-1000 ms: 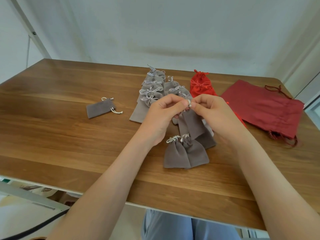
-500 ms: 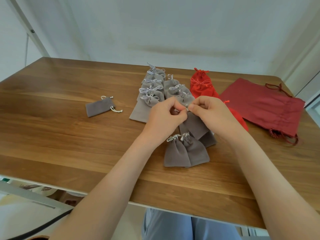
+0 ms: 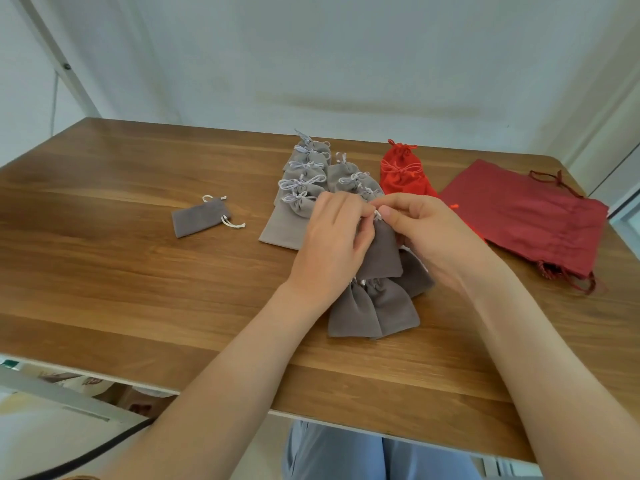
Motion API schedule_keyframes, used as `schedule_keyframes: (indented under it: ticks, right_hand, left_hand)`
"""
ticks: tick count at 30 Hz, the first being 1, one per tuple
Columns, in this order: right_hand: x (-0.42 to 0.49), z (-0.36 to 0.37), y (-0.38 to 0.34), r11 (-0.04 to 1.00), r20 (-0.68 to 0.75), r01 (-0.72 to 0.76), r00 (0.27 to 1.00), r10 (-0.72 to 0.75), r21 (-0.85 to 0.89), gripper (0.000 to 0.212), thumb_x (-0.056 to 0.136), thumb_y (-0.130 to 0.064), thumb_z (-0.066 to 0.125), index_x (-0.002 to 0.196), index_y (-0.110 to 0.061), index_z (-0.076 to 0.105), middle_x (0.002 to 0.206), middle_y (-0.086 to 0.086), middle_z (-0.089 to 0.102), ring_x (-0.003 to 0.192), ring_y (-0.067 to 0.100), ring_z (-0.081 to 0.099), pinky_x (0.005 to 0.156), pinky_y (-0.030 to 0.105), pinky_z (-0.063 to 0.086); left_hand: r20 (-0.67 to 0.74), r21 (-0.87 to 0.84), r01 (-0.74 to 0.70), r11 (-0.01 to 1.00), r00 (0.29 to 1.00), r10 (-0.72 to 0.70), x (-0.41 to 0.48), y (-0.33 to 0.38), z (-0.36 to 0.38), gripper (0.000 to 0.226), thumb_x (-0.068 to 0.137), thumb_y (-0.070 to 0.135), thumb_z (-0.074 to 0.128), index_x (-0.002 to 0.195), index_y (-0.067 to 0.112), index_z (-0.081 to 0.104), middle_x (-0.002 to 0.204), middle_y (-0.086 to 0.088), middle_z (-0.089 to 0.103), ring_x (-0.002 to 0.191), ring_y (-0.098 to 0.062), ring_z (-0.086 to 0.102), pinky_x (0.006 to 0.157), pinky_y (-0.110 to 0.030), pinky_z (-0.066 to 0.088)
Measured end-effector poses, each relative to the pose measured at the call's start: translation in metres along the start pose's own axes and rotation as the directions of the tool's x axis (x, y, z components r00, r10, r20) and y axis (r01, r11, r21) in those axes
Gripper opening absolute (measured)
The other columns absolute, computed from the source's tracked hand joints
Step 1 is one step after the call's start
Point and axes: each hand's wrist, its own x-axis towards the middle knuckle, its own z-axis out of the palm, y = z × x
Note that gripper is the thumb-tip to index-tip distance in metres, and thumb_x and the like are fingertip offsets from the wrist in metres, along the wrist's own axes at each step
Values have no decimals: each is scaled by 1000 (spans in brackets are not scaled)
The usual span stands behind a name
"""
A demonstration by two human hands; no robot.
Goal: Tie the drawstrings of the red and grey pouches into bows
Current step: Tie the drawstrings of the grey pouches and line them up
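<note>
Left hand (image 3: 330,244) pinches the thin pale drawstring (image 3: 376,215) at the gathered neck of a small grey velvet pouch (image 3: 381,252), raised over other grey pouches (image 3: 374,310); the right hand (image 3: 429,233) pinches that cord too. The cloth looks soft, light and limp, the cord slippery: grip close to the neck.

Plain indoor room, maybe home — wooden table (image 3: 104,271), white wall (image 3: 311,46).

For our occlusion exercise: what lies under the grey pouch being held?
Beneath the held pouch lie a pair of grey pouches and part of a third pouch, on the table. Whatever else it covers cannot be seen.
</note>
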Motion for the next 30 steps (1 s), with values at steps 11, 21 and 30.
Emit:
schedule_keyframes:
  ticks: [11, 21, 30]
  right_hand:
    - [-1, -6, 0, 978, 41, -34, 999, 26, 207, 13, 91, -7, 53, 83, -6, 63, 73, 6, 57, 62, 13, 49, 60, 23, 42]
    - [2, -1, 2, 959, -45, -5, 999, 19, 284, 17, 96, -11, 48, 83, -10, 58, 73, 5, 51, 62, 12, 43, 58, 23, 35]
    - [6, 0, 0, 931, -267, 49, 962, 54, 362, 23, 96, -4, 49, 76, -10, 59, 58, -4, 55, 51, 7, 46, 48, 19, 38]
  left_hand:
    - [6, 28, -63, 998, 998, 63, -1, -1, 0, 12, 92, 4, 55, 88, -1, 65, 87, -12, 63, 88, -19, 47, 85, -22, 37]
    - [-82, 24, -45, 999, 996, 47, 0, 1, -1, 17, 94, 9, 52, 94, 1, 68, 108, -12, 68, 91, -26, 59, 88, -27, 43]
    - [-20, -193, 152, 969, 987, -159, 1, 7, -3, 10, 98, 11, 43, 104, 9, 51, 113, -7, 66, 90, -8, 60, 78, -2, 40]
